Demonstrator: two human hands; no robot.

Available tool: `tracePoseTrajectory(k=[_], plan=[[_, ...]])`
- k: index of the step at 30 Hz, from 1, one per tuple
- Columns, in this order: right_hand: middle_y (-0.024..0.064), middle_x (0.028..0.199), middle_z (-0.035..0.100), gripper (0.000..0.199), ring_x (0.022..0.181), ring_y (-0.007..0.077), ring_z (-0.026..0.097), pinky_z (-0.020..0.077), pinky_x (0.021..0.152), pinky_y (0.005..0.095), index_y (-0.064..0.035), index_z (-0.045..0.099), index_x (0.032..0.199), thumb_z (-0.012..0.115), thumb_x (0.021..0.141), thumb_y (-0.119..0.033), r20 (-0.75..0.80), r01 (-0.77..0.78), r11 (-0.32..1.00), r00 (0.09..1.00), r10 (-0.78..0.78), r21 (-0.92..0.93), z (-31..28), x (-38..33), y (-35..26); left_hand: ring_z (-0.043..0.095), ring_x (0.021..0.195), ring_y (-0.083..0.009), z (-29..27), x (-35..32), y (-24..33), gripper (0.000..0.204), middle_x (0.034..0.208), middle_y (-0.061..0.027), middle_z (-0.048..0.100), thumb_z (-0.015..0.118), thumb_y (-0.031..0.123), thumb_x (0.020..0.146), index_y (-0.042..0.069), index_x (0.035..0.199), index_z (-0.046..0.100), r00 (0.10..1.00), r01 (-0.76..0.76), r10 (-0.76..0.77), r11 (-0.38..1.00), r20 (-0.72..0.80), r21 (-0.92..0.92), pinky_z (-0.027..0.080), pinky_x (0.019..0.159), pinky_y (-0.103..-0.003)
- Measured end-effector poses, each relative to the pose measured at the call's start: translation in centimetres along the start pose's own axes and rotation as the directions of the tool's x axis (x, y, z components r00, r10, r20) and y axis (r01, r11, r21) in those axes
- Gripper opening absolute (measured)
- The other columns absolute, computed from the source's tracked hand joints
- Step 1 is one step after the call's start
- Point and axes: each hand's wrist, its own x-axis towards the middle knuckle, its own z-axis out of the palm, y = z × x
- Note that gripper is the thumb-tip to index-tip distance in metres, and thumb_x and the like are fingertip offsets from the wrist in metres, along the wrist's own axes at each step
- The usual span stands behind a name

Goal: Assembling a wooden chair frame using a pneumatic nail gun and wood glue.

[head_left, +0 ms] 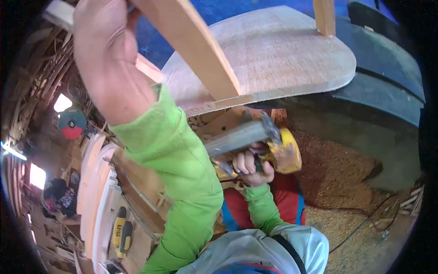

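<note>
My left hand (107,32) reaches up at the upper left, closed around a flat wooden leg (196,45); its fingertips are partly hidden. The leg slants down and meets the edge of a pale wooden panel (283,50) with rounded corners. A second wooden leg (324,18) stands near the panel's far right corner. Below the panel, my right hand (252,166) grips the handle of a yellow and grey nail gun (242,139). The nail gun is blurred, and a gap shows between it and the panel edge.
Dark curved surfaces (378,100) lie under and right of the panel. Curved wooden pieces (91,196) are stacked at left, near yellow-and-black hand tools (121,230). A teal and red power saw (72,123) stands beyond. Sawdust (337,160) and a cable (360,230) cover the ground at right.
</note>
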Motion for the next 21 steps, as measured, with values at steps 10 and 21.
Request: tracePoseTrajectory(k=[10, 21], plan=[[-0.0064, 0.054, 0.038, 0.063, 0.046, 0.0100, 0.037, 0.0308, 0.046, 0.0271, -0.0102, 0.044, 0.135, 0.061, 0.084, -0.044, 0.018, 0.015, 0.883, 1.000, -0.007, -0.469, 4.5, 1.4, -10.4, 0.066, 0.064, -0.0155, -0.9, -2.2, 1.6, 0.060, 0.074, -0.0117, 0.067, 0.050, 0.056, 0.095, -0.003, 0.089, 0.063, 0.986, 0.161, -0.157, 0.985, -0.056, 0.064, 0.056, 0.057, -0.028], [-0.0028, 0.059, 0.038, 0.063, 0.049, 0.0103, 0.036, 0.0338, 0.049, 0.0277, 0.0025, 0.043, 0.132, 0.058, 0.087, -0.038, -0.306, -0.235, 0.643, 0.952, 0.001, -0.729, 25.4, 12.7, -20.3, 0.064, 0.082, -0.0101, -6.0, 1.6, 1.5, 0.027, 0.093, -0.0074, 0.069, 0.071, 0.019, 0.090, -0.001, 0.103, 0.060, 0.825, 0.559, -0.486, 0.772, 0.288, -0.302, 0.052, 0.075, -0.025]])
